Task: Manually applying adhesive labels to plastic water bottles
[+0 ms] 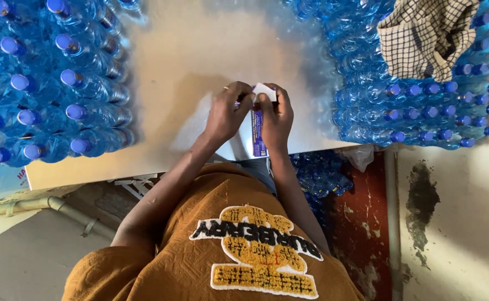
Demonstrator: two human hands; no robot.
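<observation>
From the head camera, your two hands meet over the middle of a pale table [200,50]. Your left hand [226,111] is curled, its fingertips pinched on the upper end of a narrow label strip [259,131], white at the top and blue-purple lower down. Your right hand [276,117] is closed the same way on the strip's top edge, just beside the left, so both hands grip it together. The strip hangs from your fingers toward you, its lower end lying over the table's near edge.

To your left, rows of clear plastic water bottles [49,83] with blue caps lie stacked on their sides, caps pointing toward the middle. To your right lies another stack of blue-capped bottles [417,106], with a checked cloth [417,36] crumpled on top of it at the far corner. Below the table edge, near your right forearm, more bottles [320,175] sit low against a red floor patch [361,223].
</observation>
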